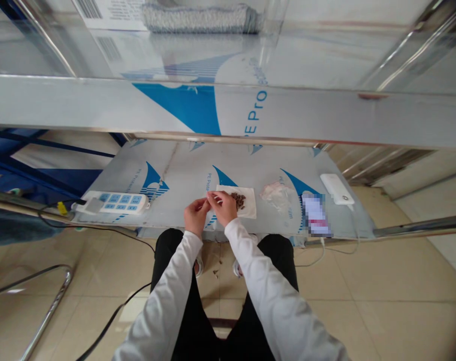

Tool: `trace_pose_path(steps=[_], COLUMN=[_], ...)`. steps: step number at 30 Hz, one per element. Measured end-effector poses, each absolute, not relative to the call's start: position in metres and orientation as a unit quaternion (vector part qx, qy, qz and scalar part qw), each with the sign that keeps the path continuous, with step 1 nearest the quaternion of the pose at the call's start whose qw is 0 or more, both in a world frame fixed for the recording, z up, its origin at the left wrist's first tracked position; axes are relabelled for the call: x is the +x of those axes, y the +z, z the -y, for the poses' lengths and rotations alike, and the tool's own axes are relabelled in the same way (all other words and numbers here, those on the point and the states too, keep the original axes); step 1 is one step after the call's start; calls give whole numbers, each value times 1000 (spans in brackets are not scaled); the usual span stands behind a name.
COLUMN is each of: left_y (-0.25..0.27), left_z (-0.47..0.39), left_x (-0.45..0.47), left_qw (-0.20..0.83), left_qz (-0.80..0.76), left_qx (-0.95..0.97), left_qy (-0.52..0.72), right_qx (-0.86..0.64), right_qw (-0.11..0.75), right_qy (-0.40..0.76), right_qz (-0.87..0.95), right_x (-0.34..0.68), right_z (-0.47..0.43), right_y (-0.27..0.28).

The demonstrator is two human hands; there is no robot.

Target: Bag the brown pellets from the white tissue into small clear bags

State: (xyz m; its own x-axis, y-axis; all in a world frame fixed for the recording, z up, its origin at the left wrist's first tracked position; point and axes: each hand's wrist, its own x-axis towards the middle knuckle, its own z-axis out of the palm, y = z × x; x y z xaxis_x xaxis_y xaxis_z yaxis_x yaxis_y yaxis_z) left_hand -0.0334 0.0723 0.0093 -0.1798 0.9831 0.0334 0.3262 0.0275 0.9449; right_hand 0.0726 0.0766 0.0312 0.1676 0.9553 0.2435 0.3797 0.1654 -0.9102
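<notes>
Blue triangles and lettering, "PE Protec" as far as I can read, mark the film on my worktop (190, 160); larger letters, "PE Pro", run up the shelf (306, 110) above, where a white label (117, 15) bears a barcode and print too blurred to read; small brown pieces (240, 200) lie heaped on a white sheet (250, 210), just beside my right hand (223, 205); its fingertips pinch together, meeting those of my left hand (195, 215), also pinched, and I cannot tell whether either grips a piece; right of the sheet sits a crumpled clear bag (282, 196), contents unclear; beyond it, a phone (316, 215) with a blurred screen.
</notes>
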Motion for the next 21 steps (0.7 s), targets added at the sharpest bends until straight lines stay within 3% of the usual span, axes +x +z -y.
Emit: trace_pose_path(steps=[5, 11, 15, 21], left_y=[16, 19, 27, 45], left_z=[-71, -68, -61, -54], left_x=[-27, -29, -31, -37], left_qw=[425, 425, 376, 182], left_qz=[-574, -578, -621, -722], left_qx=[522, 533, 540, 590], left_qy=[468, 450, 427, 312], right_qx=[-595, -597, -619, -662], right_qw=[498, 469, 424, 339], right_qy=[304, 307, 270, 200], right_qz=[554, 573, 603, 637], right_x=[73, 85, 82, 89], right_z=[-83, -69, -66, -66], right_y=[27, 23, 25, 40])
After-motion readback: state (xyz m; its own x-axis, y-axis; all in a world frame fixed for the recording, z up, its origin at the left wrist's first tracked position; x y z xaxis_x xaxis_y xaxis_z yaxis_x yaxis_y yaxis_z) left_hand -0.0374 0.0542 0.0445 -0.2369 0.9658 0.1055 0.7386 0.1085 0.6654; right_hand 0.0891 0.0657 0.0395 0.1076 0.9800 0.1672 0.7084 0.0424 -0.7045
